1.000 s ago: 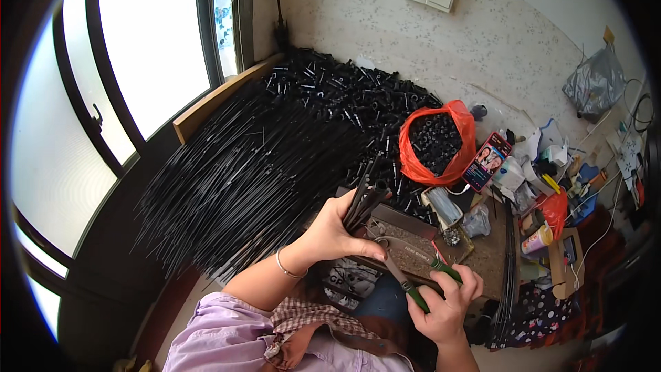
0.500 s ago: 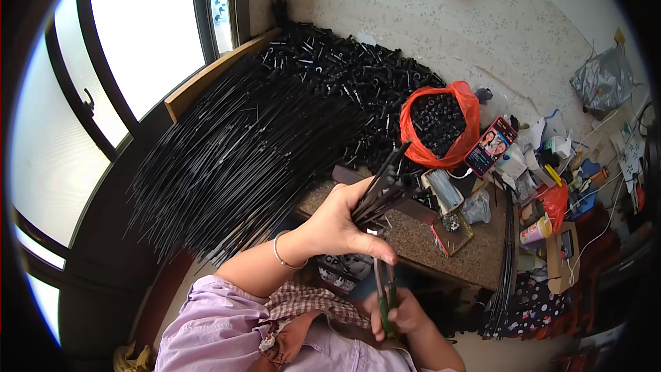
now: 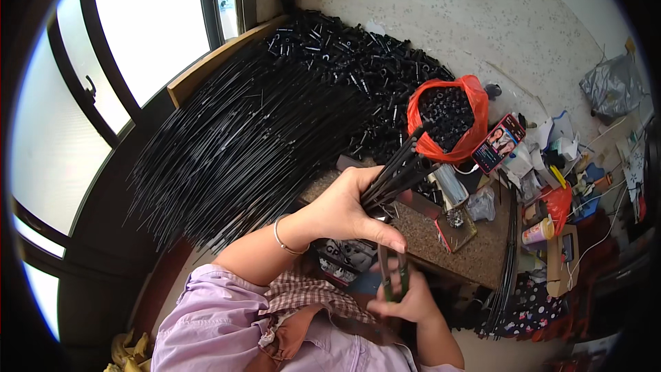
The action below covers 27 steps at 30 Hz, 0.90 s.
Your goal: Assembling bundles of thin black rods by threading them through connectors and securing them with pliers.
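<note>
My left hand [image 3: 337, 207] is closed round a bundle of thin black rods [image 3: 398, 173], which slant up and right over the table's front edge. Its thumb reaches down along the near side of the bundle. Just below, my right hand [image 3: 415, 301] holds a green-handled hand tool [image 3: 387, 282] that looks like pliers, its handles apart. Motion smears the tool and those fingers. The tool's head lies behind my left thumb, so its jaws are hidden.
Long black rods [image 3: 227, 145] cover the table's left side, with short black tube pieces [image 3: 344, 55] heaped behind. A red plastic bag [image 3: 470, 141] holds small black parts. Right of it stand a lit phone [image 3: 499, 143] and clutter. More rods [image 3: 508, 269] lean at the table's right edge.
My left hand and the rods have shifted slightly right and up in view. My right hand has moved slightly up, its fingers looser and the tool's handles wider apart. The whole view has shifted a little.
</note>
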Tool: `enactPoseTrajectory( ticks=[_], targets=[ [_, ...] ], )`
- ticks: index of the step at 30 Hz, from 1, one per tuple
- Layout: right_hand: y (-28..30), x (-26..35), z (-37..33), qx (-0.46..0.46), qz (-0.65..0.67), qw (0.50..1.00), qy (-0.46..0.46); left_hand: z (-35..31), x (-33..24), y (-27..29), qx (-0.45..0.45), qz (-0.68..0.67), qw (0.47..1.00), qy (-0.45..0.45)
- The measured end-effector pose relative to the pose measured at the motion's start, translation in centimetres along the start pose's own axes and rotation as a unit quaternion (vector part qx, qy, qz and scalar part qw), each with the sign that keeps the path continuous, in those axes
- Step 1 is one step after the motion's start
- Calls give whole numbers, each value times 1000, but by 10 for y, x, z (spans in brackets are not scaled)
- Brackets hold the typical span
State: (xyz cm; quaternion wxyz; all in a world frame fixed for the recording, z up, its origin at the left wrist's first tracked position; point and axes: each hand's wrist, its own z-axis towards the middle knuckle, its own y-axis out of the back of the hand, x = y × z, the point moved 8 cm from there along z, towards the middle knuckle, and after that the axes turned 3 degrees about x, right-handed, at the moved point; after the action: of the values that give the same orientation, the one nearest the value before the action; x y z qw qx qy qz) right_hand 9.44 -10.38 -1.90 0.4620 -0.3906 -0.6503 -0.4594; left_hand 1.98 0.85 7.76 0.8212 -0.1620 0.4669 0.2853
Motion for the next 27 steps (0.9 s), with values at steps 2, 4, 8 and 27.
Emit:
enactPoseTrajectory(
  ticks=[2, 4, 8, 27],
  targets=[
    [32, 43, -15, -285, -216, 915, 189, 0, -2, 5, -2, 12, 1000, -1],
    [39, 54, -23, -306, -330, 872, 193, -4, 3, 12, -17, 77, 997, 8],
    [-18, 1, -11, 76, 351, 929, -86, 0, 4, 9, 12, -66, 998, 19],
    [-19, 18, 13, 8, 198, 980, -21, 4, -3, 14, -3, 13, 1000, 15]
  ],
)
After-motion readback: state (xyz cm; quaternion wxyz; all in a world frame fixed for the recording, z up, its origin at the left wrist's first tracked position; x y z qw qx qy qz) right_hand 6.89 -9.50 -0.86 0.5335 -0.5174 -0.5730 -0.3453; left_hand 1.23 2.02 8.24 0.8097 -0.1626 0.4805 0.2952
